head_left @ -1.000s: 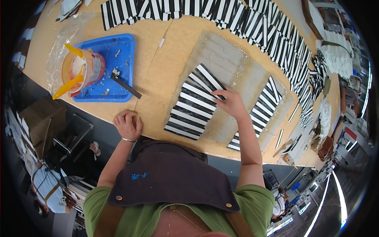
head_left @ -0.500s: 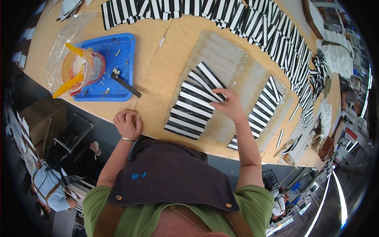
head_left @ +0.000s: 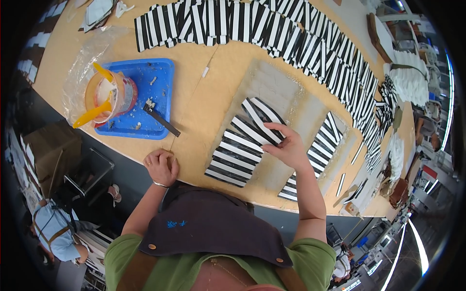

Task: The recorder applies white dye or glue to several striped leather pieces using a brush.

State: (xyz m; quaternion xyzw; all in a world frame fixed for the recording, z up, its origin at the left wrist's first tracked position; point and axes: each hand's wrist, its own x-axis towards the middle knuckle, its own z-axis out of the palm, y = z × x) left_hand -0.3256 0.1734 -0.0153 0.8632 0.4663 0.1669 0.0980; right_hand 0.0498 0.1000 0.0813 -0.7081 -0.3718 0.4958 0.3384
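My right hand [head_left: 287,148] pinches the near end of the topmost black-and-white strips [head_left: 264,119], thumb below and fingers above. They bow upward a little, their far ends fanned on the board. Below them lies a column of similar strips [head_left: 235,157], overlapping edge to edge on a grey, stained board [head_left: 279,80]. A second, narrower column of strips [head_left: 320,150] lies right of my right forearm. My left hand [head_left: 161,167] rests curled on the table's front edge with nothing visible in it.
A blue tray [head_left: 162,99] at left holds a tub [head_left: 127,97] with two yellow-handled tools and a black scraper [head_left: 160,120]. Clear plastic film [head_left: 80,68] lies beside it. Rows of striped strips [head_left: 242,22] curve along the far side. A co-worker [head_left: 58,228] sits at lower left.
The whole view has shifted, so the table sits lower in it. The strips in my right hand were straight and now bow upward. My left hand stays at the table edge.
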